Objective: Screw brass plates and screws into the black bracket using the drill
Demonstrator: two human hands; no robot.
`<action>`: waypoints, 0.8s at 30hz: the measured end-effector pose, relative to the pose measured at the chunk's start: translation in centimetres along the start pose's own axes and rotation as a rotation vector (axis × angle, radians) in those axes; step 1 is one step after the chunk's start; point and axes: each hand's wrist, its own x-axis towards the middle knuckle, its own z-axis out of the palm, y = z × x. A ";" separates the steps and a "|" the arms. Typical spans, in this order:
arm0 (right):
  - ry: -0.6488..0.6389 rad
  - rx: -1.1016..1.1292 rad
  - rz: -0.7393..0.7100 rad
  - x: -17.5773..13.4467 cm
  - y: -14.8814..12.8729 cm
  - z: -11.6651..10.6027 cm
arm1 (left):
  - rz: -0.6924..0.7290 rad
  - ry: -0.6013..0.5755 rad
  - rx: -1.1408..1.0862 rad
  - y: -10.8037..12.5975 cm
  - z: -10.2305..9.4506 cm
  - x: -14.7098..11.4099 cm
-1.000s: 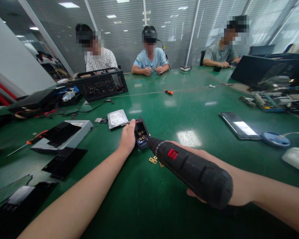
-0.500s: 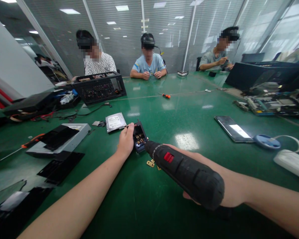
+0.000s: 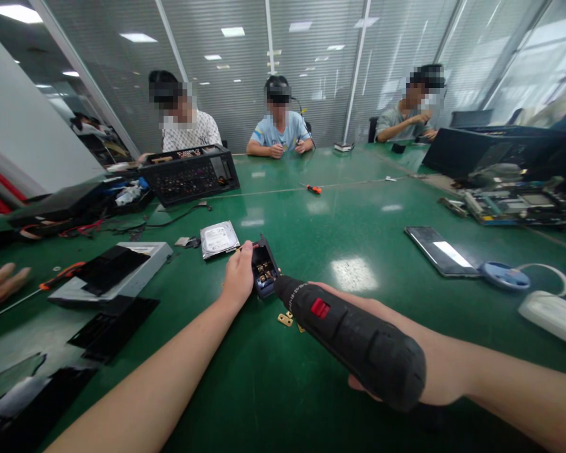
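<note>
My left hand [image 3: 239, 275] is closed on the left side of a small dark open box [image 3: 265, 267] with brass-coloured metal parts inside. My right hand [image 3: 382, 321] grips a black cordless drill [image 3: 353, 343] with a red switch on top; most of its handle is hidden below. The drill's nose meets the box's right edge, and the bit's tip is too small to make out. Small brass plates [image 3: 285, 319] lie on the table just below the box, partly behind the drill. A silver hard drive [image 3: 218, 239] rests on the table beyond my left hand.
On the left lie a grey drive case [image 3: 122, 277], black panels [image 3: 113, 327] and an orange screwdriver [image 3: 51, 280], with another person's hand [image 3: 2, 286] beside them. A phone [image 3: 441, 251] and circuit boards [image 3: 514, 198] lie right. Three people sit across the green table [image 3: 302, 233].
Another person's hand has come further into view at the left edge. The whole view has shifted slightly downward. My hands, the drill and the box keep nearly the same arrangement.
</note>
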 end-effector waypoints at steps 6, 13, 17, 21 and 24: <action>0.065 -0.034 -0.061 -0.7 2.3 0.2 | -0.013 -0.035 -0.023 -0.4 -0.2 0.0; 0.052 -0.035 -0.089 -1.5 4.2 0.0 | -0.017 -0.034 -0.033 -1.2 -0.4 0.2; 0.046 -0.032 -0.077 -1.4 4.0 0.1 | -0.035 -0.060 -0.054 -1.0 -0.4 0.2; 0.030 -0.019 -0.045 -1.3 3.9 0.2 | -0.043 -0.038 -0.038 -0.8 -0.3 0.2; 0.016 -0.028 -0.053 -1.1 3.8 0.2 | -0.040 -0.029 -0.034 -0.9 -0.3 0.3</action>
